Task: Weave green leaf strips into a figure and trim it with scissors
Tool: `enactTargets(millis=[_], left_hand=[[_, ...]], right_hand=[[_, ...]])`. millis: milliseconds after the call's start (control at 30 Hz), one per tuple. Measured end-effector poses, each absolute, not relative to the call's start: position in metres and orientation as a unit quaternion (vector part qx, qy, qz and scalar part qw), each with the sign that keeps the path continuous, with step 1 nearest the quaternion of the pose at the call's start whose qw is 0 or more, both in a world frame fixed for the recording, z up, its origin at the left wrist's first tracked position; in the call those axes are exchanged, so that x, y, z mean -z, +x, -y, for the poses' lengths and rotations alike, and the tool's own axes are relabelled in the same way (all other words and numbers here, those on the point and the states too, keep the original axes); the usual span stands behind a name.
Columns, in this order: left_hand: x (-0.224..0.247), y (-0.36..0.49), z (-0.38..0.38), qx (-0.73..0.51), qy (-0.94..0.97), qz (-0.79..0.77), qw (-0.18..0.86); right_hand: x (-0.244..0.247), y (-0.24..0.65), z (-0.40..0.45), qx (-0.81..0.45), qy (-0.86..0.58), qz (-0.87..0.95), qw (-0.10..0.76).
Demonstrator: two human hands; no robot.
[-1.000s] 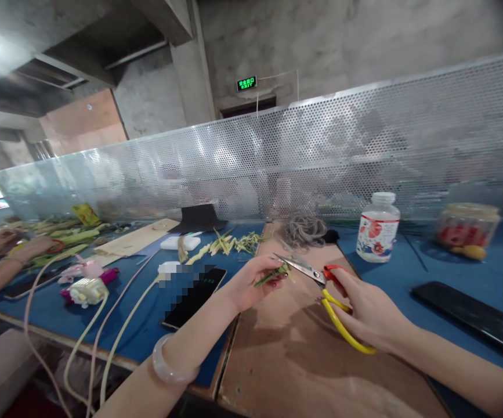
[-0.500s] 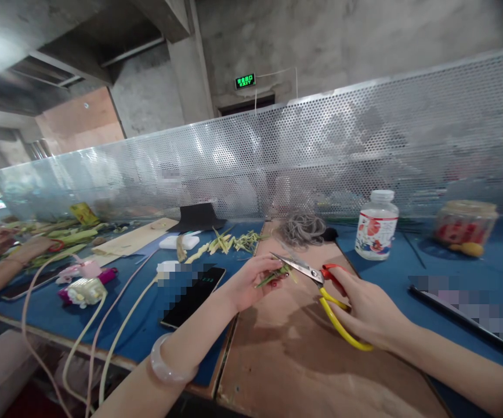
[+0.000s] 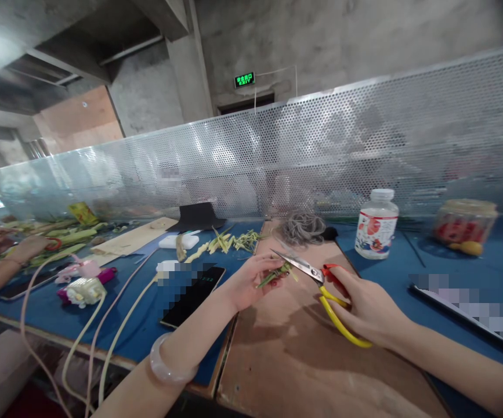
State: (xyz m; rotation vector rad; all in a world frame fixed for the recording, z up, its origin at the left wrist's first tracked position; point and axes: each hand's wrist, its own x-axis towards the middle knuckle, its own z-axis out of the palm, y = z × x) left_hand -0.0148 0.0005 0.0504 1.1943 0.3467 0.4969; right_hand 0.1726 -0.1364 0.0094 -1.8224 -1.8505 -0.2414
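Some grey cord point(image 3: 302, 228) is heaped near the worktop's point(image 3: 286, 354) back edge; scissors point(image 3: 315, 273), clamped in the right hand point(image 3: 371, 310), are pointed back-left; green strips point(image 3: 270, 278) are pinched by the left hand point(image 3: 246, 284).

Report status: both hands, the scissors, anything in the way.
Left hand pinching green piece. Right hand gripping scissors by the handles. Blades close to left hand; grey tangle beyond, seemingly not blocking.

L forearm point(image 3: 207, 325): bare but for 1 bangle point(image 3: 163, 366), chunky, rounded, glossy, pale milky w/ faint lilac tint, semi-translucent look. R forearm point(image 3: 447, 357): bare. L hand point(image 3: 251, 285): dk-red nail polish point(image 3: 274, 284), approx 2 nails visible, too small for detail.
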Motion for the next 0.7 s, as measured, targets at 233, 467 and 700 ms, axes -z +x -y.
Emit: enactTargets(millis=[233, 467, 700], left_hand=[[-0.0502, -0.0145, -0.0004, -0.229, 0.546, -0.148, 0.792], [-0.0520, -0.0150, 0.0005, -0.227, 0.546, -0.145, 0.793], [-0.0537, -0.0145, 0.0018, -0.224, 0.545, -0.157, 0.792]], right_hand=[[-0.0066, 0.1749, 0.1347, 0.095, -0.669, 0.684, 0.277], [-0.0081, 0.1736, 0.1352, 0.080, -0.677, 0.682, 0.265], [-0.0085, 0.1741, 0.1354, 0.083, -0.672, 0.685, 0.269]])
